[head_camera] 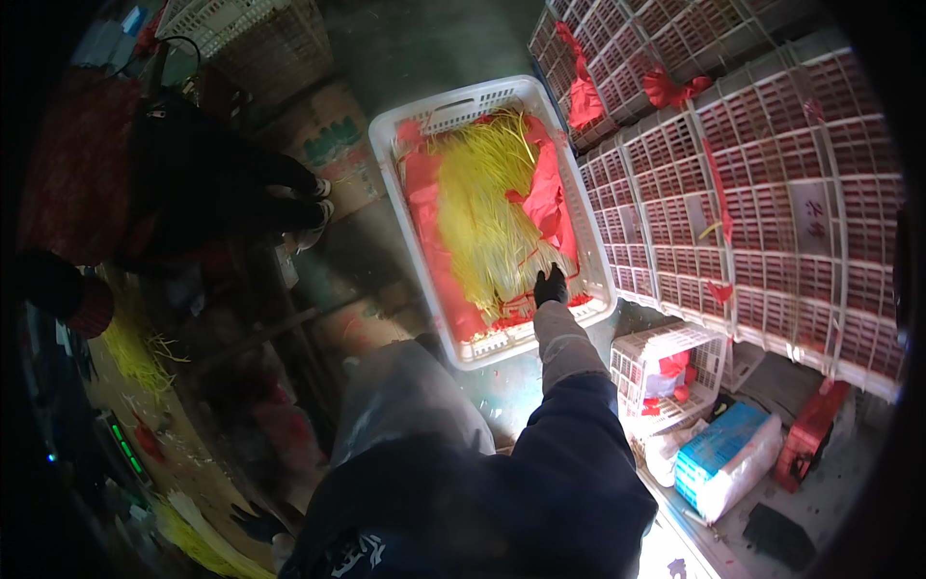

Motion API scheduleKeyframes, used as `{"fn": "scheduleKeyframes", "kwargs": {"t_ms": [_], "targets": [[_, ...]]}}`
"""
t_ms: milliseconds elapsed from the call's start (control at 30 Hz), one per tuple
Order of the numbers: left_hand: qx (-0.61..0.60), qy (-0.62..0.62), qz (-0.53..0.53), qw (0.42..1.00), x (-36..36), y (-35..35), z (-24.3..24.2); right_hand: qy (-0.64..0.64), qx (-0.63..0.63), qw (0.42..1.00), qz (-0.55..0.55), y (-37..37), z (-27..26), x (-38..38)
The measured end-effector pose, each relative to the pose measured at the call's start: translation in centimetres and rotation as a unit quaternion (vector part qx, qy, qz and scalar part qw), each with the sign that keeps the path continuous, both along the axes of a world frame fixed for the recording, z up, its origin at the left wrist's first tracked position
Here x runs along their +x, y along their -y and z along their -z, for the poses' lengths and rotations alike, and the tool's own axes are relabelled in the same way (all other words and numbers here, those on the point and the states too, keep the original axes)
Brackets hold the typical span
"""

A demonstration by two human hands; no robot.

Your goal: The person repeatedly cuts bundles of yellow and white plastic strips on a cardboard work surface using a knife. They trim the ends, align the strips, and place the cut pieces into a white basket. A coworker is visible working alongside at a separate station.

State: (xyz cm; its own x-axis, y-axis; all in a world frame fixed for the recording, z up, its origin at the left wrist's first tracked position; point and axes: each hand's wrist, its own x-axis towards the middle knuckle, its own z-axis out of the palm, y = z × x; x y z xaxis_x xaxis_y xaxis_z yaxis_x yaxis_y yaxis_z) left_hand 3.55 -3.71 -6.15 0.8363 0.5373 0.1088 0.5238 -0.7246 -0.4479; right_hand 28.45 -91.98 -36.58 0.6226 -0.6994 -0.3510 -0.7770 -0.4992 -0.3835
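A white plastic crate (pixel 492 352), lined with red sheets (pixel 427 217), stands on the floor before me. Bundles of long yellow-green stalks with pale lower ends (pixel 485 210) lie in it, with red ties or bands near their ends. My right hand (pixel 552 287), in a black glove, reaches to the pale ends at the crate's near right corner; whether its fingers grip them is hidden. My left hand (pixel 258 522), also in a black glove, is at the lower left with its fingers apart, beside a worktable (pixel 195 441) that bears more yellow stalks (pixel 199 539).
Stacked white crates (pixel 651 203) with red contents form a wall at the right. Below them are a small white crate (pixel 669 383), a blue-and-white package (pixel 723 456) and a red object (pixel 810 434). Another person (pixel 181 166) stands at the left by the table, near a green-lit display (pixel 128 447).
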Motion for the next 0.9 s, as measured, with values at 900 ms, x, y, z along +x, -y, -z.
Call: {"fn": "scheduleKeyframes", "kwargs": {"t_ms": [900], "targets": [[-0.286,0.048,0.206,0.935,16.5,24.8,-4.4,0.05,0.516,0.85,0.095,5.3,-12.8,4.2]]}}
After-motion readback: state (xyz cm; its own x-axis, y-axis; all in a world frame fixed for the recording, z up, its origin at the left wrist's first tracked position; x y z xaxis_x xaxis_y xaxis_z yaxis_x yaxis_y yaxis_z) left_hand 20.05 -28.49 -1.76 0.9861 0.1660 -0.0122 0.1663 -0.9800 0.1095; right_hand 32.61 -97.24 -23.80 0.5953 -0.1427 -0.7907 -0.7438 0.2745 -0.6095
